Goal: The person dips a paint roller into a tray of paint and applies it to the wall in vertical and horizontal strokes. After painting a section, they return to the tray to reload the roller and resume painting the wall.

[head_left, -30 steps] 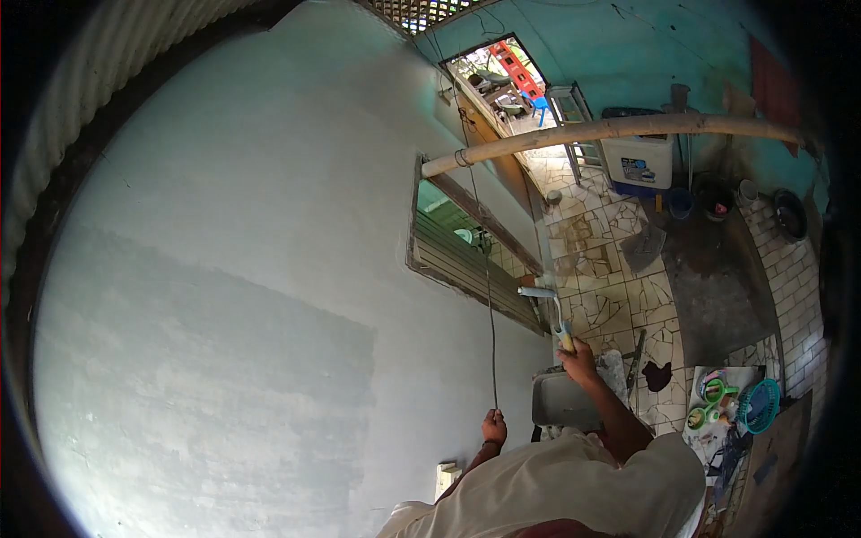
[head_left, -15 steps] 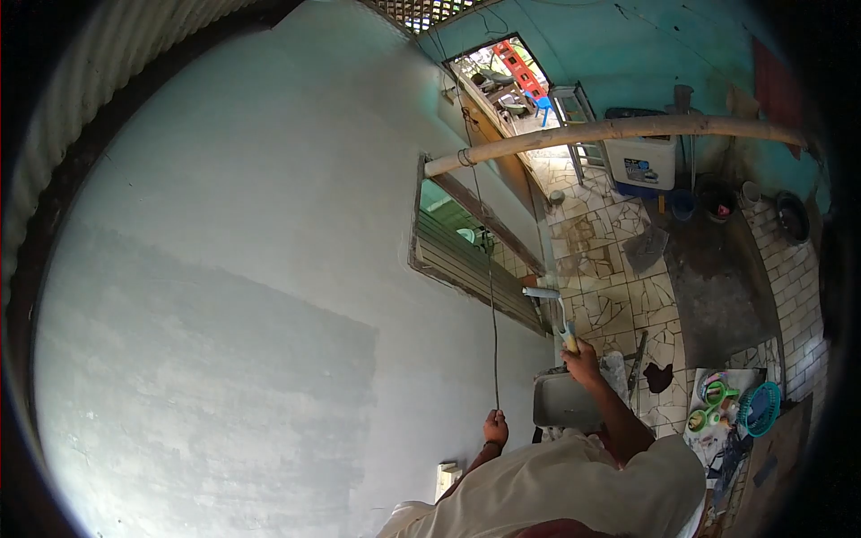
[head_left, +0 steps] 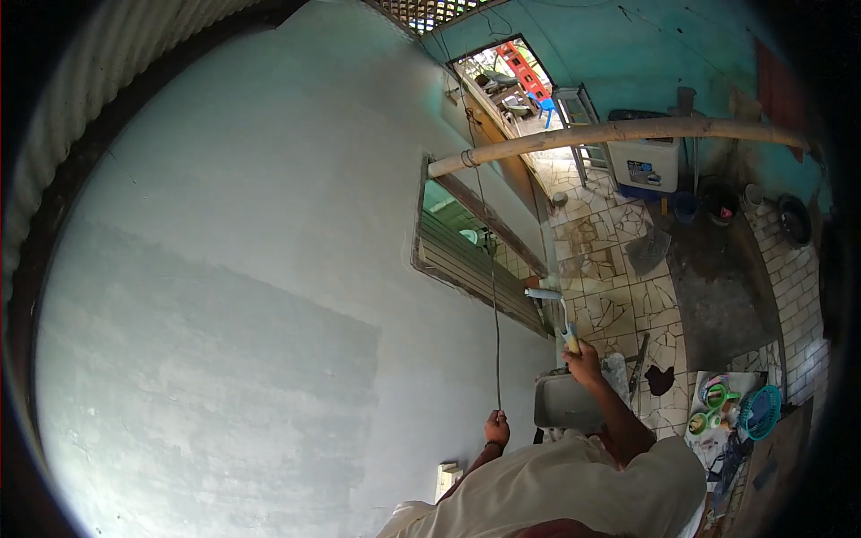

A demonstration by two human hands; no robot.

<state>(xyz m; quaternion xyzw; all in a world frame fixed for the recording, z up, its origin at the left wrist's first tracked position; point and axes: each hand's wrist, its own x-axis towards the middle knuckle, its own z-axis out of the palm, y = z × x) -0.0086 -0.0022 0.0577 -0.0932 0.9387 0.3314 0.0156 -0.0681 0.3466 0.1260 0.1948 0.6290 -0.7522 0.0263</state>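
My left hand (head_left: 497, 428) is closed around the lower end of a dark cord (head_left: 496, 332), which hangs in front of the pale wall (head_left: 224, 296). In my right hand (head_left: 583, 360) is the handle of a paint roller (head_left: 544, 294), its pale sleeve held up near the lower corner of the window opening (head_left: 475, 247). Just below and left of that hand lies a grey paint tray (head_left: 567, 402). The roller is apart from the tray.
A bamboo pole (head_left: 628, 134) crosses overhead. Behind it stand a white and blue tub (head_left: 647, 166) and a metal ladder (head_left: 583, 125). At the right, a low table (head_left: 704, 453) bears green tape rolls beside a teal basket (head_left: 761, 412). A dark mat (head_left: 722, 296) covers some floor.
The view has shifted very slightly. Both hands keep their hold on the cord and the roller, with no clear movement.
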